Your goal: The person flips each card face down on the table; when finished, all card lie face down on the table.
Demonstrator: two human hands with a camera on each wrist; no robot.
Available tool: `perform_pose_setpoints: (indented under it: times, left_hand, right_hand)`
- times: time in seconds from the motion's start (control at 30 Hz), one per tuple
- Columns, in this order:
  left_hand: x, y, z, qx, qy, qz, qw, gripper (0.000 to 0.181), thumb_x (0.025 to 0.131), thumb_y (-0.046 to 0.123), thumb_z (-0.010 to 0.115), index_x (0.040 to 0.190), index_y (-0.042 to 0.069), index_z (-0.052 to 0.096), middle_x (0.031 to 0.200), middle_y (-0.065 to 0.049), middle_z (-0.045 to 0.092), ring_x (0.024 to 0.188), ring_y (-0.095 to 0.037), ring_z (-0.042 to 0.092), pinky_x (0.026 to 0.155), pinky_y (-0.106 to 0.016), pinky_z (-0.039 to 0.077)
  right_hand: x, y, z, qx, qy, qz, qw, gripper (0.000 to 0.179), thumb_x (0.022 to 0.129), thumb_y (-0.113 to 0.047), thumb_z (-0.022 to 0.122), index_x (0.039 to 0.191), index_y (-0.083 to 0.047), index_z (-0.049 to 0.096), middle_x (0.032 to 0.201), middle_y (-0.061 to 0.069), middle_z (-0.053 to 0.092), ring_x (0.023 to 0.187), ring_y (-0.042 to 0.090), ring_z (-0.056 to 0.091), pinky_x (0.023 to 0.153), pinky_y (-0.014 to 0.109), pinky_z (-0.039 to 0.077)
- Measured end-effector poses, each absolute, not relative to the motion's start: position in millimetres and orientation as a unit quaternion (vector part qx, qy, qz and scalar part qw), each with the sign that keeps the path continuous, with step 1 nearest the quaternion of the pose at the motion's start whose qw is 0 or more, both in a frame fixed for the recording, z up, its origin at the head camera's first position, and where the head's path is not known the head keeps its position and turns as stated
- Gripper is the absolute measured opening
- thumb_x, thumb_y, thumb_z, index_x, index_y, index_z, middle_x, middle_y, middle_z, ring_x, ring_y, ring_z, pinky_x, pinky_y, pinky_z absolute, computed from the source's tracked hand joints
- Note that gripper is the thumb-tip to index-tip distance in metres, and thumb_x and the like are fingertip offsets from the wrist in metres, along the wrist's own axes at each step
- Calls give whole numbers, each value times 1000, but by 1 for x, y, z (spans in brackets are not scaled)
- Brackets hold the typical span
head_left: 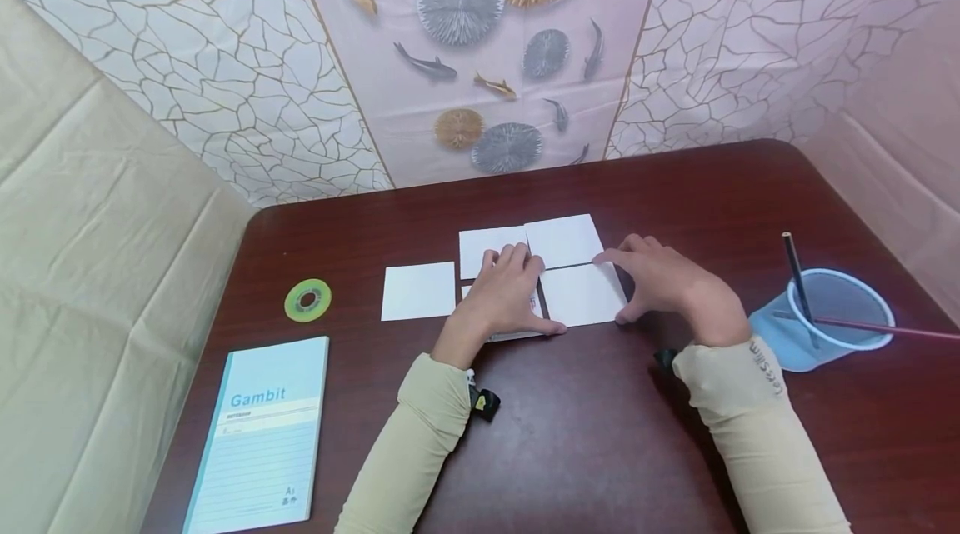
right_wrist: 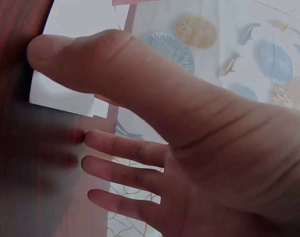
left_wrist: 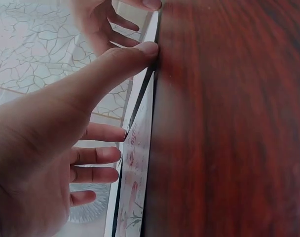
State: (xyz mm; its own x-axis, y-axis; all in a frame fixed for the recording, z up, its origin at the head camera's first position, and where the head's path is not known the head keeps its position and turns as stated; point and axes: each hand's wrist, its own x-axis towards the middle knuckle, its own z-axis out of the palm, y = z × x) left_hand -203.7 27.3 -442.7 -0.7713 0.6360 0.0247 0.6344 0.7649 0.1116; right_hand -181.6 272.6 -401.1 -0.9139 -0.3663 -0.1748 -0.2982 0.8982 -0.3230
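Note:
Four white cards lie in a tight two-by-two group: a back-left card (head_left: pixel 491 249), a back-right card (head_left: pixel 566 241), a front-right card (head_left: pixel 581 296) and a front-left card (head_left: pixel 517 336) with printing on its face. My left hand (head_left: pixel 501 292) lies over the front-left card and hides most of it; its thumb reaches the front-right card's near-left corner, its fingers loosely extended. At that card's right side is my right hand (head_left: pixel 671 280), thumb at the near corner and index fingertip at the far one. In the right wrist view the right hand's other fingers (right_wrist: pixel 125 150) stretch out straight.
Another white card (head_left: pixel 418 291) lies apart, left of the group. Farther left are a green tape roll (head_left: pixel 307 301) and a Gambit notebook (head_left: pixel 262 434). Beside the right forearm, a blue mesh pen cup (head_left: pixel 787 334) lies tipped with pencils in it. Patterned cloth hangs behind the table.

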Motion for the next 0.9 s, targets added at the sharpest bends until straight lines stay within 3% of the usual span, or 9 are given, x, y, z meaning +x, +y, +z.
perform_pose_setpoints:
  times: [0.1, 0.33, 0.53, 0.67, 0.9]
  left_hand:
    - [-204, 26, -441, 337, 940, 49, 5, 87, 64, 83, 65, 117, 16, 55, 102, 0, 39, 97, -18, 35, 87, -40, 27]
    - [-202, 14, -425, 333, 940, 66, 2, 101, 64, 81, 68, 137, 13, 51, 111, -2, 43, 102, -19, 39, 88, -39, 29]
    - [-193, -26, -409, 285, 954, 77, 55, 81, 68, 63, 80, 128, 12, 59, 106, -3, 48, 101, -20, 44, 91, -39, 32]
    - [-187, -45, -408, 264, 958, 58, 99, 83, 61, 57, 87, 124, 11, 59, 102, -5, 48, 100, -23, 44, 91, -41, 34]
    - [-188, -52, -410, 267, 958, 50, 98, 91, 58, 56, 90, 126, 6, 55, 105, -8, 48, 103, -25, 43, 91, -41, 34]
  right_hand:
    - [-182, 271, -401, -170, 968, -145, 118, 83, 61, -22, 94, 135, -11, 57, 117, 18, 52, 102, 34, 48, 81, 51, 45]
    - [-183, 268, -396, -191, 967, -134, 99, 80, 66, -33, 91, 135, -9, 57, 122, 18, 53, 108, 35, 47, 89, 55, 41]
    - [-185, 236, -399, -267, 953, -137, 50, 68, 75, -43, 83, 129, -8, 61, 120, 14, 56, 107, 31, 50, 91, 50, 40]
    - [-186, 206, -407, -300, 943, -136, 51, 68, 74, -43, 84, 128, -8, 62, 119, 12, 57, 106, 29, 50, 90, 47, 40]
    - [-187, 177, -415, -325, 938, -115, 43, 80, 66, -43, 90, 131, -10, 59, 120, 11, 53, 109, 29, 46, 92, 46, 39]
